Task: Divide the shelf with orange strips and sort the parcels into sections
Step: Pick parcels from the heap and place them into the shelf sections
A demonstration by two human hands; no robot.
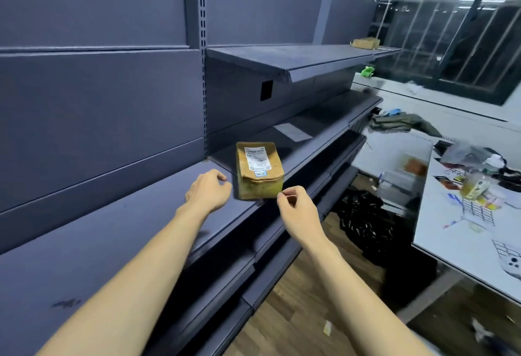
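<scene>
A brown cardboard parcel (260,172) with a white shipping label lies on the dark grey shelf (135,214), near its front edge. My left hand (210,190) hovers just left of the parcel, fingers loosely curled and holding nothing. My right hand (296,206) sits at the parcel's near right corner, thumb and forefinger pinched together; whether something thin is between them I cannot tell. A second cardboard parcel (365,43) rests far off on the upper shelf (296,59). No orange strip is visible.
A flat grey sheet (293,132) lies farther along the shelf. To the right stands a white table (465,231) cluttered with papers, a bottle and bags. Black plastic bags (363,226) lie on the wooden floor between shelf and table.
</scene>
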